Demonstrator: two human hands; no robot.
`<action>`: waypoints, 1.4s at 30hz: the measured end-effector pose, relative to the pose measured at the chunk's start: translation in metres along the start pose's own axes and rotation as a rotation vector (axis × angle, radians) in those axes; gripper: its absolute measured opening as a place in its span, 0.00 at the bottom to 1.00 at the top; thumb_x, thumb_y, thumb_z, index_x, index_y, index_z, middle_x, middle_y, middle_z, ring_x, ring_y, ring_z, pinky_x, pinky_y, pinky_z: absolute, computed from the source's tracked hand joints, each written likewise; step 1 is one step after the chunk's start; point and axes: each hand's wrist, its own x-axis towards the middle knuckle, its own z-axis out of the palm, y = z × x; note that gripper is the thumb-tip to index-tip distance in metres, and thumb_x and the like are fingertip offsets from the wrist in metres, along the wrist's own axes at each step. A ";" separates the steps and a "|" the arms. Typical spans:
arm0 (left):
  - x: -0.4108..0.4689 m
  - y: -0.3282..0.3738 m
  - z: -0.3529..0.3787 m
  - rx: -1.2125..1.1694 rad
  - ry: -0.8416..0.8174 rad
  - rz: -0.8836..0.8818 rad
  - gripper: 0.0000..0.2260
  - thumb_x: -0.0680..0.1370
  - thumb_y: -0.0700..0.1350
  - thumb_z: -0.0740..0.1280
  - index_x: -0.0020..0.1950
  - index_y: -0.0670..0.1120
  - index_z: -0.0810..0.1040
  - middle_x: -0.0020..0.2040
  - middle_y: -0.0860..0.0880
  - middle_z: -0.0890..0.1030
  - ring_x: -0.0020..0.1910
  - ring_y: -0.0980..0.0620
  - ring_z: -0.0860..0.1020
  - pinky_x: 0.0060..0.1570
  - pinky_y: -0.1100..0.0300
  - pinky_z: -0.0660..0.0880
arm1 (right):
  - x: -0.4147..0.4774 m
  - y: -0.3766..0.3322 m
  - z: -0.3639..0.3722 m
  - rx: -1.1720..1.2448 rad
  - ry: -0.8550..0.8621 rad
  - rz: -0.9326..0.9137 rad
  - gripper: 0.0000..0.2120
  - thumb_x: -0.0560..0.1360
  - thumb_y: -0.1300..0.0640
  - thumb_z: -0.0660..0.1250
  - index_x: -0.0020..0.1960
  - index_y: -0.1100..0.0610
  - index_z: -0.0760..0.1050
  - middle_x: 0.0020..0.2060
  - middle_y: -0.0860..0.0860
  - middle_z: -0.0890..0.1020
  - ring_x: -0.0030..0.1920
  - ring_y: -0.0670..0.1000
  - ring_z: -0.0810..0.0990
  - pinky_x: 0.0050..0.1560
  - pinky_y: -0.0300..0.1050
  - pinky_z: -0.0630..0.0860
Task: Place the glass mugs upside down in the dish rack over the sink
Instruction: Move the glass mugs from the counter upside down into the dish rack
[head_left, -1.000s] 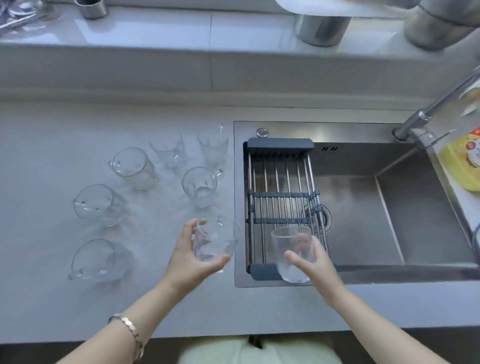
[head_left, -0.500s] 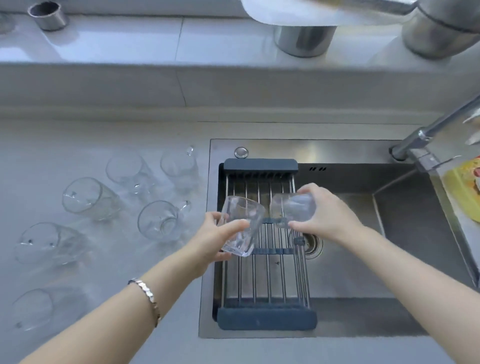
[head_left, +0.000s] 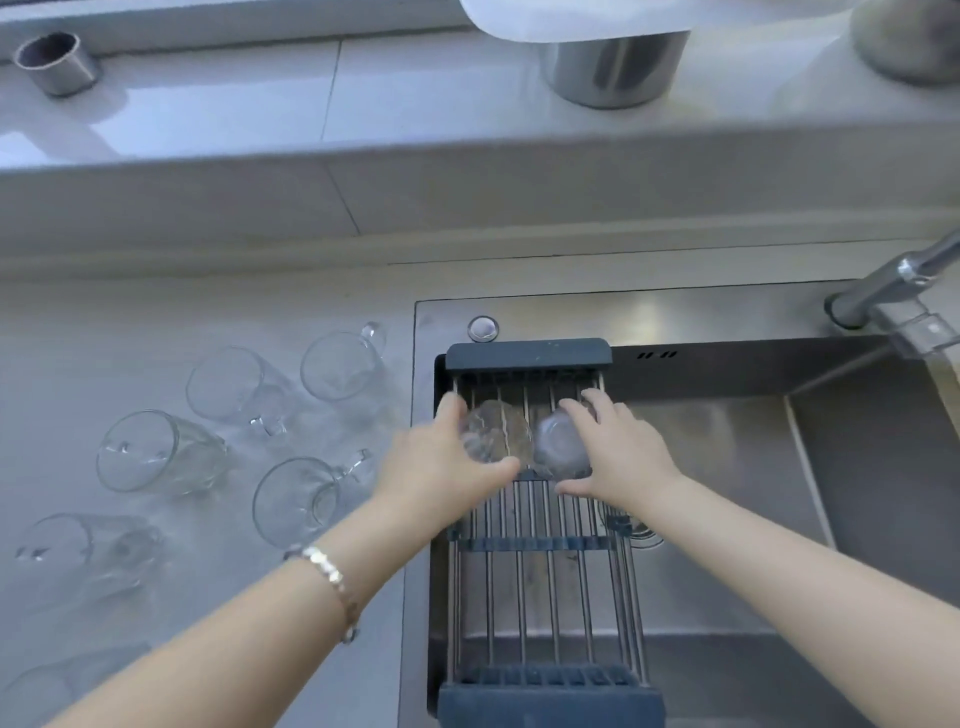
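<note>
Two mugs (head_left: 496, 439) under both hands.

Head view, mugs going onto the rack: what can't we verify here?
- Left mug: rim contact with the dish rack, hidden by the left hand; handle not visible.
- Right mug: same, covered by the right hand.
- Sink drain: mostly behind the right wrist and rack bars.
- Nearest counter mug: cut by the frame edge, blurred.

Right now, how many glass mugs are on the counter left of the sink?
6, perhaps: two at the back, one mid-left, one nearest the sink, one at the left edge, and a faint one at the bottom-left corner. More may lie out of view.
</note>
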 end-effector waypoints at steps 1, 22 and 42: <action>0.011 0.006 0.001 0.173 0.058 0.067 0.26 0.69 0.59 0.68 0.60 0.48 0.65 0.45 0.49 0.76 0.49 0.45 0.74 0.40 0.57 0.70 | -0.007 0.004 0.000 0.069 0.022 0.014 0.41 0.68 0.40 0.70 0.73 0.53 0.54 0.72 0.55 0.60 0.67 0.58 0.67 0.59 0.51 0.74; 0.088 -0.013 0.066 0.691 0.158 0.421 0.35 0.75 0.56 0.65 0.75 0.46 0.52 0.73 0.41 0.61 0.67 0.40 0.65 0.64 0.48 0.66 | 0.001 -0.020 0.028 0.691 0.317 0.332 0.28 0.73 0.56 0.69 0.70 0.57 0.61 0.66 0.57 0.68 0.59 0.59 0.75 0.56 0.52 0.76; -0.058 -0.168 -0.051 0.081 0.523 0.011 0.19 0.72 0.40 0.68 0.63 0.41 0.74 0.65 0.38 0.72 0.65 0.36 0.68 0.65 0.43 0.66 | -0.044 -0.158 0.020 0.639 -0.084 -0.040 0.37 0.69 0.53 0.73 0.72 0.56 0.59 0.70 0.53 0.66 0.69 0.50 0.67 0.68 0.44 0.65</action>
